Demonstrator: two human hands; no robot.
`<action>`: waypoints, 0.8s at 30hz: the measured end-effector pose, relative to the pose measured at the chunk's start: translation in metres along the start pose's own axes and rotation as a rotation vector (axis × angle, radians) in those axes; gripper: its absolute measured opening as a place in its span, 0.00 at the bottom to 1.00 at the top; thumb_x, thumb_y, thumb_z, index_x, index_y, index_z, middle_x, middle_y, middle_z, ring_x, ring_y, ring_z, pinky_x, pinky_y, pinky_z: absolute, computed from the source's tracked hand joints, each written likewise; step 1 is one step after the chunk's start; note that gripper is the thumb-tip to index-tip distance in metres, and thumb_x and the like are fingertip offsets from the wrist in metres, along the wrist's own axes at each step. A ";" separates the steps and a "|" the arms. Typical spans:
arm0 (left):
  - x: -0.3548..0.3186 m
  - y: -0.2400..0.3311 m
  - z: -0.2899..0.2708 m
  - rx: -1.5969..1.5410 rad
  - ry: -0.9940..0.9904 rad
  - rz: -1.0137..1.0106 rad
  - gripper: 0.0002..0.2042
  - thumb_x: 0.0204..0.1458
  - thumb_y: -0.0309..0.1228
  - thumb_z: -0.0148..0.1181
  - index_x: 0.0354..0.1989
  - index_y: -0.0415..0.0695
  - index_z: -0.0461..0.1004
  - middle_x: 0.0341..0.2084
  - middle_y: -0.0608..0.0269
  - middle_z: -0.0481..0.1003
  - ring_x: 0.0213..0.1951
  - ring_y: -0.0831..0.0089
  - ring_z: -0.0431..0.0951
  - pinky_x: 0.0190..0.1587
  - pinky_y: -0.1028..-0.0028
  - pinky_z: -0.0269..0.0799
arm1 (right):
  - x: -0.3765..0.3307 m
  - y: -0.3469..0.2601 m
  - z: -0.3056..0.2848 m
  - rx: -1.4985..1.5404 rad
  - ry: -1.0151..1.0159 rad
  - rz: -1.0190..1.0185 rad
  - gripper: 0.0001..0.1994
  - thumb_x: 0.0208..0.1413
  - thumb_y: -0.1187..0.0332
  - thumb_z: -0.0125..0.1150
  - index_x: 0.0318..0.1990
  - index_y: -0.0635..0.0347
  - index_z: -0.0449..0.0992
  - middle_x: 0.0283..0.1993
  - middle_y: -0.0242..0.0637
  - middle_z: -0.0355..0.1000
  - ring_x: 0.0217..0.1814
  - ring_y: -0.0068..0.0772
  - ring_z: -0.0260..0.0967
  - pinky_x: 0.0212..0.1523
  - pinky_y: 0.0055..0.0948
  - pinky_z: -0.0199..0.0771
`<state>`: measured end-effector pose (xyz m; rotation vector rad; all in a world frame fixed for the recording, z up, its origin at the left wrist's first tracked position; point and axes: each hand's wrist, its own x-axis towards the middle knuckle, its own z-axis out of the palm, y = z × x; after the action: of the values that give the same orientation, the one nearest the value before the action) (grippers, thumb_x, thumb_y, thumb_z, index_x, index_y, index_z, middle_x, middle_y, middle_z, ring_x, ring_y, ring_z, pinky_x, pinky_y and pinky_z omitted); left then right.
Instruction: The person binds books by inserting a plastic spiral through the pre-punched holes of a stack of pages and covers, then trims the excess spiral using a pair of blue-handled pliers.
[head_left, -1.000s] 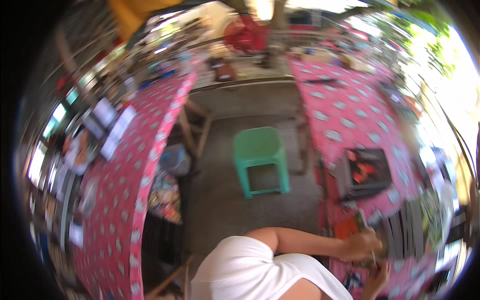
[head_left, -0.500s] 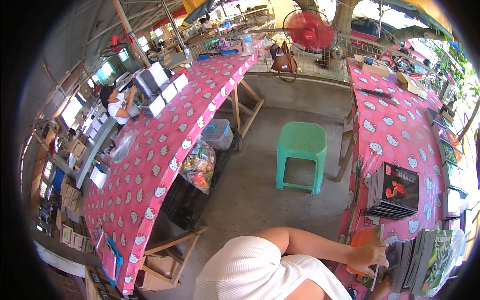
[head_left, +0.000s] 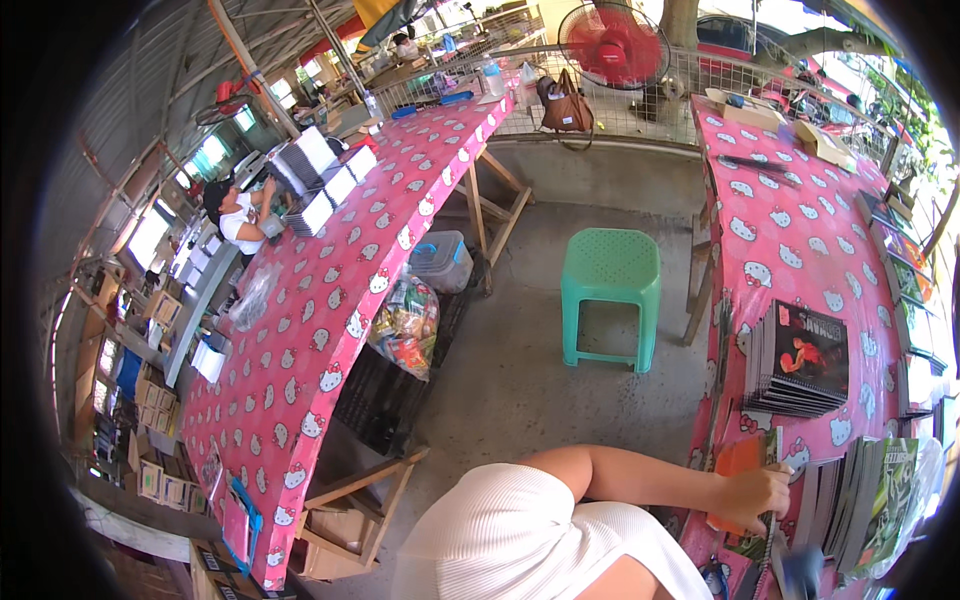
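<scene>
At the near end of the right-hand pink patterned worktop (head_left: 800,240), the left hand (head_left: 752,492) reaches across, fingers clenched on an orange booklet (head_left: 737,470) at the worktop's front edge. The right hand (head_left: 795,572) is blurred at the lower rim; grip cannot be told. Just beyond the booklet lies a dark stack of booklets (head_left: 800,360); green-covered ones (head_left: 880,500) fan out to its right. A green plastic stool (head_left: 610,290) stands in the aisle. Another person (head_left: 235,215) works at the far long worktop (head_left: 330,300), well apart.
</scene>
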<state>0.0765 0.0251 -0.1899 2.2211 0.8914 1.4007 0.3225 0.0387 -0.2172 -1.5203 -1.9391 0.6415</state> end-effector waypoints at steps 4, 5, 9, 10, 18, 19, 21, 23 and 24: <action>-0.001 -0.017 0.014 0.079 0.004 -0.066 0.30 0.21 0.36 0.73 0.38 0.36 0.72 0.51 0.48 0.64 0.53 0.52 0.66 0.61 0.53 0.53 | -0.001 0.014 -0.006 0.237 0.022 -0.060 0.18 0.43 0.63 0.64 0.41 0.60 0.74 0.39 0.51 0.71 0.44 0.50 0.68 0.43 0.40 0.68; -0.001 -0.020 0.014 0.121 0.003 -0.066 0.31 0.20 0.38 0.74 0.38 0.36 0.73 0.53 0.48 0.62 0.54 0.51 0.65 0.61 0.51 0.52 | 0.004 0.016 -0.006 0.307 0.023 -0.084 0.17 0.43 0.63 0.64 0.41 0.61 0.74 0.39 0.51 0.71 0.43 0.50 0.68 0.43 0.40 0.68; 0.007 -0.005 -0.019 0.319 -0.017 -0.046 0.30 0.22 0.45 0.75 0.35 0.39 0.76 0.56 0.48 0.60 0.57 0.49 0.62 0.62 0.46 0.48 | 0.010 0.023 -0.005 0.533 0.012 -0.169 0.16 0.43 0.66 0.64 0.41 0.62 0.73 0.37 0.51 0.71 0.40 0.51 0.69 0.40 0.40 0.69; 0.005 -0.004 -0.027 0.380 -0.026 -0.078 0.29 0.22 0.46 0.75 0.34 0.40 0.77 0.56 0.48 0.60 0.57 0.49 0.61 0.61 0.46 0.48 | 0.008 0.023 -0.003 0.585 -0.005 -0.193 0.16 0.43 0.67 0.64 0.41 0.62 0.73 0.36 0.50 0.71 0.39 0.51 0.70 0.39 0.41 0.69; 0.015 -0.023 -0.045 0.182 -0.122 -0.212 0.25 0.25 0.46 0.73 0.31 0.43 0.79 0.55 0.48 0.64 0.56 0.49 0.62 0.58 0.51 0.54 | -0.002 -0.040 0.016 0.376 0.086 -0.321 0.18 0.41 0.69 0.66 0.41 0.63 0.72 0.36 0.50 0.72 0.39 0.52 0.72 0.39 0.41 0.70; 0.017 -0.023 -0.048 0.161 -0.110 -0.200 0.24 0.25 0.46 0.73 0.31 0.43 0.79 0.55 0.48 0.64 0.56 0.49 0.61 0.58 0.52 0.54 | 0.001 -0.046 0.017 0.301 0.120 -0.295 0.19 0.41 0.69 0.66 0.42 0.63 0.72 0.36 0.50 0.72 0.39 0.52 0.72 0.39 0.41 0.70; 0.015 -0.025 -0.060 0.144 -0.090 -0.205 0.24 0.25 0.47 0.74 0.30 0.43 0.79 0.56 0.47 0.63 0.56 0.48 0.61 0.58 0.55 0.55 | 0.012 -0.056 0.018 0.178 0.179 -0.250 0.19 0.40 0.69 0.66 0.43 0.62 0.71 0.37 0.49 0.72 0.39 0.51 0.72 0.39 0.41 0.71; 0.012 -0.031 -0.068 0.167 -0.026 -0.202 0.23 0.28 0.47 0.74 0.30 0.43 0.79 0.57 0.46 0.63 0.57 0.49 0.60 0.59 0.56 0.56 | 0.029 -0.060 0.016 0.060 0.243 -0.219 0.20 0.40 0.70 0.66 0.44 0.62 0.71 0.37 0.49 0.73 0.39 0.51 0.72 0.38 0.40 0.71; 0.014 -0.033 -0.069 0.191 -0.005 -0.214 0.22 0.27 0.43 0.76 0.30 0.43 0.78 0.58 0.47 0.61 0.56 0.49 0.62 0.57 0.57 0.60 | 0.035 -0.058 0.012 -0.015 0.270 -0.192 0.21 0.40 0.70 0.66 0.45 0.62 0.71 0.37 0.48 0.73 0.39 0.51 0.73 0.38 0.40 0.71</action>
<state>0.0085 0.0568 -0.1700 2.1834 1.2671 1.2563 0.2677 0.0589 -0.1811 -1.3321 -1.8540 0.3216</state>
